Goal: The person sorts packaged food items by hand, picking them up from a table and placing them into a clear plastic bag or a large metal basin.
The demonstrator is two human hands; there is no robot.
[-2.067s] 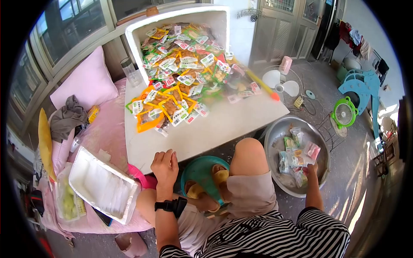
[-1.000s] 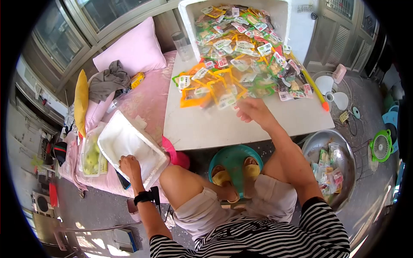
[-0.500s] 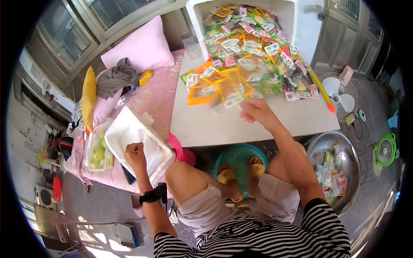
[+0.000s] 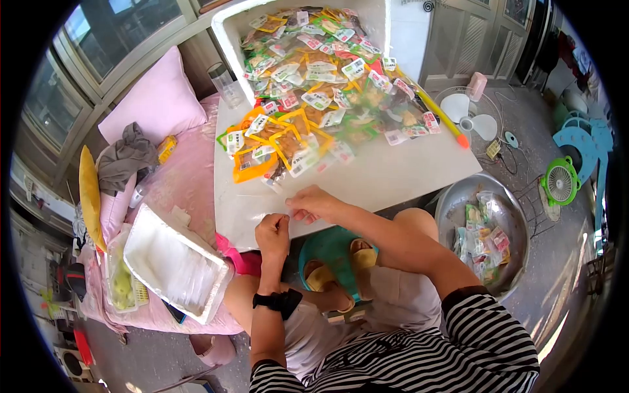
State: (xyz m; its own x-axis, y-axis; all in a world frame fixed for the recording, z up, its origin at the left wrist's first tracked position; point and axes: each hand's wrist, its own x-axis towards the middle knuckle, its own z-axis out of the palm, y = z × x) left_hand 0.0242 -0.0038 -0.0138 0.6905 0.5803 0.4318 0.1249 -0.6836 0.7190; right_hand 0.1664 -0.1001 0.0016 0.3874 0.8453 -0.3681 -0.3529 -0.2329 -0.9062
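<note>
"Two hands at the table's [image 4: 393, 164] front edge: left hand [image 4: 272, 236], right hand [image 4: 311, 204], almost meeting. Grip?"

"Fingers curled in on both. Whether anything thin is pinched there, cannot tell."

"Packets [image 4: 321, 73]?"

"Heaped from the white foam box [image 4: 228, 40] at the back edge, spilling frontward. Orange packets [image 4: 286, 145] lie toward the left edge."

"Farther out?"

"Yellow stick [image 4: 438, 114] at the right edge. Metal basin [image 4: 455, 203], holding packets too, off the right front corner."

Orange, green and white packets [image 4: 319, 99]
</note>
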